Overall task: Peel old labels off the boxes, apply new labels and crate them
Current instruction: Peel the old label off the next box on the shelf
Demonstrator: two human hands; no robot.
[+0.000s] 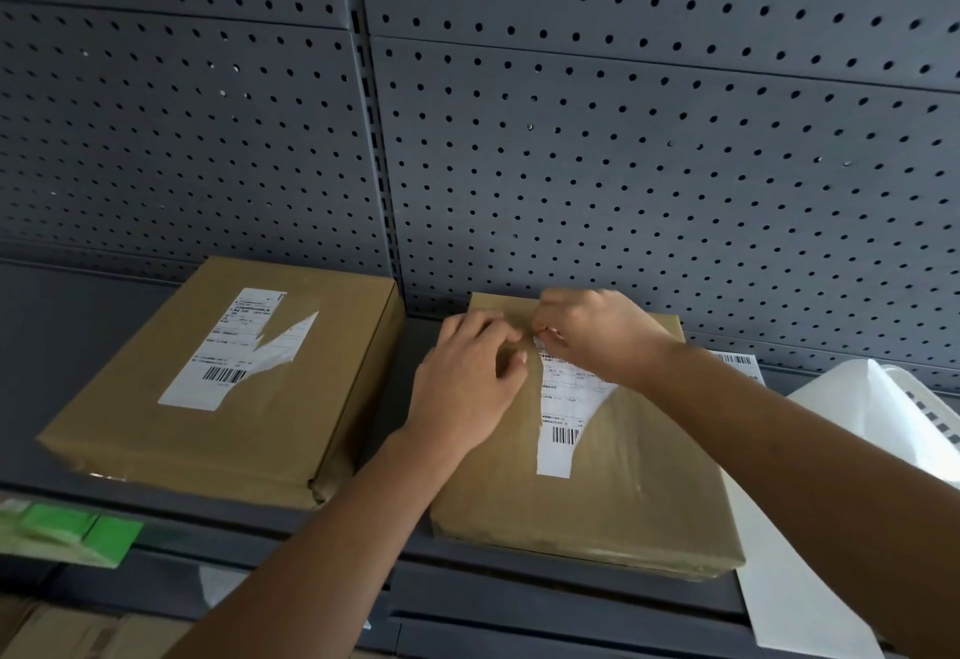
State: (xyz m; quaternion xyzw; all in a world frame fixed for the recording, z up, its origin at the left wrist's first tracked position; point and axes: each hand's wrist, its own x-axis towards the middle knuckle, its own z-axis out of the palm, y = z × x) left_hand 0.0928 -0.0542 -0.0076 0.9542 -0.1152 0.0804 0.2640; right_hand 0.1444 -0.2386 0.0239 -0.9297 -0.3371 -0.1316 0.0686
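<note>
Reaches both bare forearms from the near side up and forward over the shelf, converging on the far end of the right box. Bends the right hand at the wrist and turns it leftward, thumb and fingertips drawn together, pinching the far edge of the old label. Arches the left hand knuckles up, fingers curled, tips down on the cardboard just left of that same far edge; cannot tell whether pinching paper or only pressing. Shows the old label partly torn away, a narrow white strip with a barcode running toward the near side of the box top. Rests the right box flat on a white sheet at the right of the shelf, close before the grey pegboard. Keeps the left box apart on the left, bearing its own torn label. Places a white container at the far right and green packs at the near left, below the shelf edge.
</note>
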